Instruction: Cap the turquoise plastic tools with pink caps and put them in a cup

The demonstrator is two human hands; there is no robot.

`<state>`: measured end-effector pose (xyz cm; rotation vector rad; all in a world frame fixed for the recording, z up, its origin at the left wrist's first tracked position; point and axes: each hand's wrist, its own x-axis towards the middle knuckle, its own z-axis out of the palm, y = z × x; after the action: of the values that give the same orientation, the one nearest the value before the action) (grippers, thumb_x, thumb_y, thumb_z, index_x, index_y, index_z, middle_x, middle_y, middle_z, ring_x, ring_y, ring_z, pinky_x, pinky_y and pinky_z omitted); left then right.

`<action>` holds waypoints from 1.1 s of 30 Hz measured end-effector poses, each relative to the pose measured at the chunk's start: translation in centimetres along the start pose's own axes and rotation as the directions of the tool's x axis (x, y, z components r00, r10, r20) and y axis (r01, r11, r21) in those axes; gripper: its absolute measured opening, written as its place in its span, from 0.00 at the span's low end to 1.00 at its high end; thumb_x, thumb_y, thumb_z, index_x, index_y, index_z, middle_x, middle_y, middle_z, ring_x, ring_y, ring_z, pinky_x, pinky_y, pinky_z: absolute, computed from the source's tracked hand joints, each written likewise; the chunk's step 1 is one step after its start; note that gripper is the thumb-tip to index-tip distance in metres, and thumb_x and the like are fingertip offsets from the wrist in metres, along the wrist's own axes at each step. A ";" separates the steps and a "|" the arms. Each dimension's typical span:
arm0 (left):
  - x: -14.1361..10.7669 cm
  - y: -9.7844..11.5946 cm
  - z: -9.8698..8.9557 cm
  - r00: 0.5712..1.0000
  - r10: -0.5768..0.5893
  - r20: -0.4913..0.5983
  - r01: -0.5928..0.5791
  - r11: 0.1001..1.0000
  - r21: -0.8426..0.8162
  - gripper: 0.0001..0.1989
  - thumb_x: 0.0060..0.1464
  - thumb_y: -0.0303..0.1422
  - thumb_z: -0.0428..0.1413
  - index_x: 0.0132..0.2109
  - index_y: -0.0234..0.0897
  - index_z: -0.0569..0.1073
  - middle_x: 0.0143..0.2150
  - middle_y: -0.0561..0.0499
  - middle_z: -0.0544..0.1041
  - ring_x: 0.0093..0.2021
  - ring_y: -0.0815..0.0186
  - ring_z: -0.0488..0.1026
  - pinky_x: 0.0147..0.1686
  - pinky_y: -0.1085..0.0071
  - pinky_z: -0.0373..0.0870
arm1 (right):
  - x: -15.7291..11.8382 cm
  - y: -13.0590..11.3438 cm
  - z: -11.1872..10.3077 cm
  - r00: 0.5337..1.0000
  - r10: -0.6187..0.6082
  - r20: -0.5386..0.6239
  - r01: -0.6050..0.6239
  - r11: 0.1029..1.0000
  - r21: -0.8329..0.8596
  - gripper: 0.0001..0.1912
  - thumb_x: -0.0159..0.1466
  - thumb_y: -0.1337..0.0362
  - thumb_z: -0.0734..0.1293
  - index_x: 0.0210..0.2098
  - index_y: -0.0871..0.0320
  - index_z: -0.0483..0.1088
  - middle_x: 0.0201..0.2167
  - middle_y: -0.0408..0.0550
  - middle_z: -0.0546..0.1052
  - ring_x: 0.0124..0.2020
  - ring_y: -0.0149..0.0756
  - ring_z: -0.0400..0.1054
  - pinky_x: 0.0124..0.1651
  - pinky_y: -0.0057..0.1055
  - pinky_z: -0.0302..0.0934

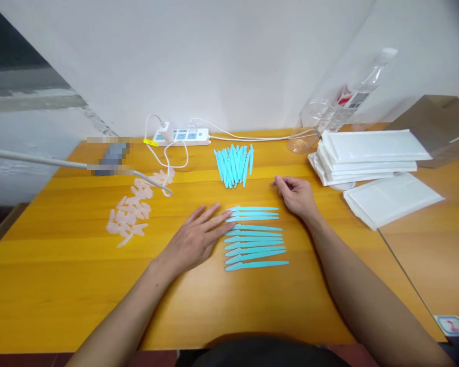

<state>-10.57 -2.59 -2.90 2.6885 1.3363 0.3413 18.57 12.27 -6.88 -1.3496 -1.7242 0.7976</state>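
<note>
Several slim light-blue plastic sticks (256, 243), shaped like eyebrow razors, lie side by side in a column on the table. My left hand (195, 234) rests with fingers spread, its fingertips touching the left ends of the upper sticks. To the right of the column's top, my right hand (296, 194) has its fingers curled in and the thumb against them; whether anything is inside cannot be seen. Farther back is a loose pile of the same blue sticks (233, 165). Pale pink, small flat pieces (130, 214) are scattered to the left.
A white power strip (193, 136) with cables stands by the wall. White padded envelopes (371, 153) are stacked at right, with another envelope (393, 199) in front. Behind them are a clear bottle (361, 94) and a brown cardboard box (432, 130). A grey cable (53, 160) crosses from the left.
</note>
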 end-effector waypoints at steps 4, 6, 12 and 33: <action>-1.1 0.3 1.0 0.993 -0.032 -0.110 0.022 0.995 -0.099 0.22 0.63 0.29 0.52 0.63 0.47 0.67 0.63 0.49 0.71 0.69 0.56 0.57 0.63 0.51 0.61 | 0.2 0.2 0.0 1.000 0.008 -0.004 -0.008 1.000 0.012 0.26 0.64 0.44 0.63 0.31 0.61 0.77 0.20 0.43 0.71 0.22 0.31 0.61 0.25 0.27 0.53; -1.4 0.4 1.7 0.984 -0.062 -0.167 0.033 0.985 -0.167 0.20 0.62 0.29 0.54 0.60 0.46 0.71 0.59 0.48 0.75 0.66 0.57 0.62 0.60 0.54 0.64 | 0.2 0.3 0.0 1.000 0.012 -0.012 -0.012 1.000 0.014 0.26 0.64 0.44 0.63 0.31 0.61 0.77 0.20 0.43 0.70 0.21 0.30 0.60 0.25 0.27 0.53; -1.4 0.5 2.8 0.919 -0.225 -0.323 0.110 0.935 -0.337 0.19 0.61 0.27 0.56 0.57 0.45 0.73 0.53 0.46 0.77 0.53 0.61 0.73 0.53 0.59 0.69 | 0.1 -0.1 0.0 0.998 0.042 -0.042 -0.041 0.999 0.026 0.25 0.64 0.44 0.63 0.31 0.61 0.78 0.17 0.41 0.66 0.20 0.29 0.58 0.25 0.28 0.52; -0.4 1.6 2.7 0.970 -0.162 -0.183 0.108 0.956 -0.272 0.12 0.62 0.36 0.56 0.52 0.49 0.78 0.57 0.52 0.76 0.51 0.60 0.69 0.49 0.58 0.63 | 0.0 -0.1 0.1 0.996 0.006 -0.091 -0.007 1.000 -0.016 0.28 0.63 0.40 0.62 0.30 0.59 0.77 0.17 0.44 0.69 0.20 0.32 0.61 0.25 0.30 0.54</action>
<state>-8.90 -3.86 -5.26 2.3835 1.4075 0.7383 18.41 12.22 -6.81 -1.3824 -1.6596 0.7159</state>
